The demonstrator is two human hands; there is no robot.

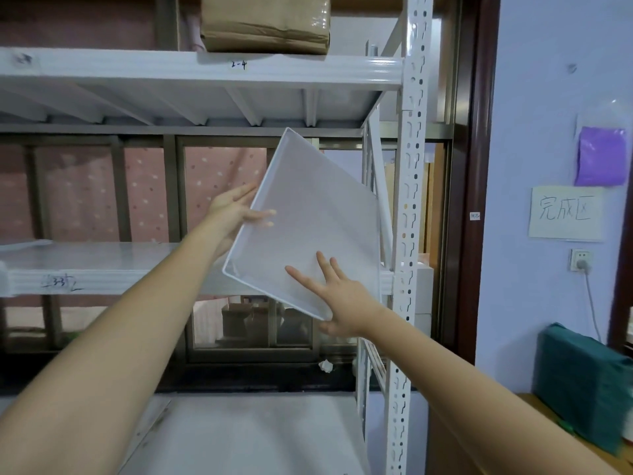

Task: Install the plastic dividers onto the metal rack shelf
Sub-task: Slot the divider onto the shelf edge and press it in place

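Divider (318,214): one translucent plastic panel with a white rim, held tilted in mid-air in front of the rack's right end, between the upper shelf (191,68) and the middle shelf (102,265). It touches neither shelf as far as can be seen.

Left hand (236,209): pinches the panel's left edge, fingers behind, thumb across the front face.

Right hand (337,296): fingers spread nearly straight and flat against the lower front face, thumb hooked under the bottom corner; supports rather than clamps.

Step in hand, judged: orienting the panel before seating it. Not yet installed.

Next move likely calls for turning the panel upright, squaring it to the slotted upright post (409,200), then lowering its bottom edge onto the middle shelf. How it fixes to the shelf cannot be seen.
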